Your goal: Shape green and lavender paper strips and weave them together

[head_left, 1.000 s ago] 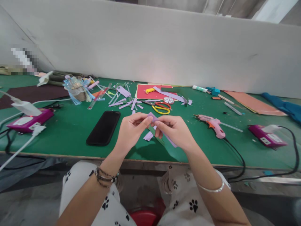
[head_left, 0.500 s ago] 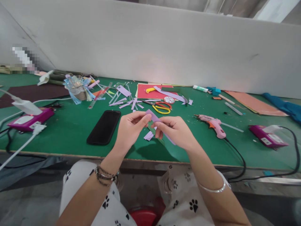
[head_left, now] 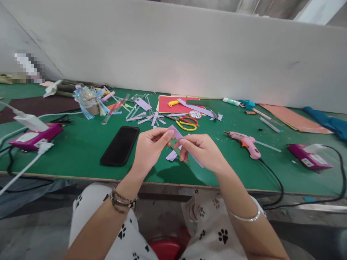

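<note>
Above the front of the green table, a purple paper strip is stretched between both hands. My left hand pinches its upper end between thumb and fingertips. My right hand grips the strip farther along, and its lower end sticks out under that palm. Below the hands lie small purple paper pieces and part of a green strip, partly covered by my fingers. Scissors with yellow and orange handles rest just beyond the hands. A black phone lies left of my left hand.
A pink glue gun lies to the right, its cord running off the front edge. Purple power blocks sit on both sides. Behind are red paper, a yellow-handled knife, scattered purple strips and a blue-fringed bundle.
Almost nothing differs. Both hands keep their hold on the purple strip, with only a very slight shift of the strip and fingers.
</note>
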A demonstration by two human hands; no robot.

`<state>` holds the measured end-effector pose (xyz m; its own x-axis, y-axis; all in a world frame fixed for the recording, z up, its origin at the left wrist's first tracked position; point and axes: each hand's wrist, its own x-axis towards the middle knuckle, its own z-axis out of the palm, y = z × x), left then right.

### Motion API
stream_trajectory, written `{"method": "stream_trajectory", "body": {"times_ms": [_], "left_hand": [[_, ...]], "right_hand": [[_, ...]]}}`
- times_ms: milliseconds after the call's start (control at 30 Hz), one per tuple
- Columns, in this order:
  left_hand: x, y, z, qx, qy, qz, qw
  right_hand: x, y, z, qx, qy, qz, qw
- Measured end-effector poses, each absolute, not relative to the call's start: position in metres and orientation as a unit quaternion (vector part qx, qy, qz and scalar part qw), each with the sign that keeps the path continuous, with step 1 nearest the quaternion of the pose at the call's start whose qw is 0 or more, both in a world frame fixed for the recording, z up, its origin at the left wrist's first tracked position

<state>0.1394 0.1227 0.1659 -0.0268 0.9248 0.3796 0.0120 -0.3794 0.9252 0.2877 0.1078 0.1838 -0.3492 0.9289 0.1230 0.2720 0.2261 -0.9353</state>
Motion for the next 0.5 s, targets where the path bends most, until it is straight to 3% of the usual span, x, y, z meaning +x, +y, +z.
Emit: {"method": "stream_trajectory", "body": {"times_ms": [500], "left_hand": [[0.1384,0.124,0.1647,0.588,0.41,0.59,0.373]], "right_hand": [[0.2878,0.1082,0.1826,-0.447,-0.679,0.448,0.373]]}}
